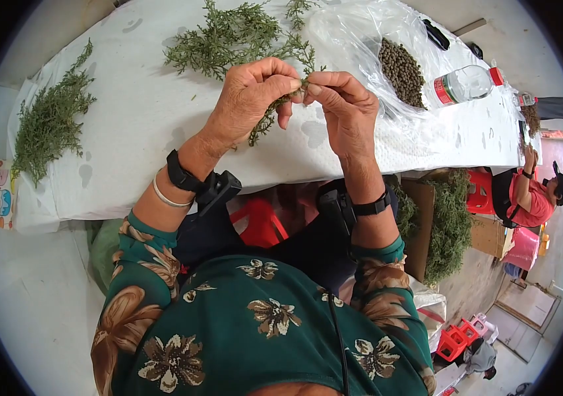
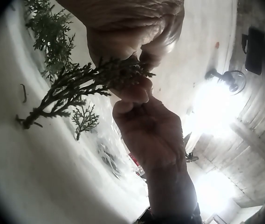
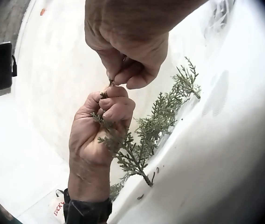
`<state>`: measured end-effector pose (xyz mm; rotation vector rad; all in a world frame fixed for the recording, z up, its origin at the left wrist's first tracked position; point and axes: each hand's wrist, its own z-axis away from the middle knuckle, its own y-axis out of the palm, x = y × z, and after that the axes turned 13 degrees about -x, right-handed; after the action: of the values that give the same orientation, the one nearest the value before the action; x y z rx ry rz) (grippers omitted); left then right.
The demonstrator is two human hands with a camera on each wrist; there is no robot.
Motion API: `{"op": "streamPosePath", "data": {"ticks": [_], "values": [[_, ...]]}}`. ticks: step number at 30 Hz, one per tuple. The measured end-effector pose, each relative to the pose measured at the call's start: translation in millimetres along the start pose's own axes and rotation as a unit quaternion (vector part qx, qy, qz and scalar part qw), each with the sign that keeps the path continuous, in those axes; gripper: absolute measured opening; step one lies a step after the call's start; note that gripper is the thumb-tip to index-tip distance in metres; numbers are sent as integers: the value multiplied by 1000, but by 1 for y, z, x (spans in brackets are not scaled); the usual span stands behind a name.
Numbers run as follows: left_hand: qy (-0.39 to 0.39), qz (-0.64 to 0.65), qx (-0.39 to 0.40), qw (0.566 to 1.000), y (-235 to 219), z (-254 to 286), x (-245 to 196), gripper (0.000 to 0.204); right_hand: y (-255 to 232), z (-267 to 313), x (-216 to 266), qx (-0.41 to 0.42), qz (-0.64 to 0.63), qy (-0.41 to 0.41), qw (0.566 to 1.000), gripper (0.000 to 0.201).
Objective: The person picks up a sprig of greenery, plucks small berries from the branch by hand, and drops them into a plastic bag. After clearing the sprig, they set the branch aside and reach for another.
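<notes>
A green conifer sprig (image 1: 263,125) hangs below my left hand (image 1: 251,99), which holds it between thumb and curled fingers. Its bare brown stem end points down toward the white table cover in the left wrist view, where the sprig (image 2: 60,93) shows almost whole. My right hand (image 1: 347,109) meets the left at the fingertips. In the right wrist view, the thumb and forefinger of the right hand (image 3: 127,46) pinch a tiny green bit at the sprig's tip, right above the left hand (image 3: 99,126). Behind both hands lies a loose pile of sprigs (image 1: 235,39).
Another heap of sprigs (image 1: 54,122) lies at the table's left end. To the right, a clear plastic bag (image 1: 341,39) holds small round brown pellets (image 1: 400,72), beside a red-capped bottle (image 1: 469,84). A cardboard box (image 1: 420,228) with greenery stands below. A person (image 1: 533,198) sits farther right.
</notes>
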<state>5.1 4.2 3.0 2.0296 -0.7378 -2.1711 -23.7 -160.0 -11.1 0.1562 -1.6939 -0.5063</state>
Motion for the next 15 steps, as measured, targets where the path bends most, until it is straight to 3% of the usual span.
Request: {"op": "streamPosePath", "data": {"ticks": [15], "values": [[12, -45, 12, 999, 0, 0, -2, 15, -1, 1, 3, 1, 9, -2, 1000, 13]]}}
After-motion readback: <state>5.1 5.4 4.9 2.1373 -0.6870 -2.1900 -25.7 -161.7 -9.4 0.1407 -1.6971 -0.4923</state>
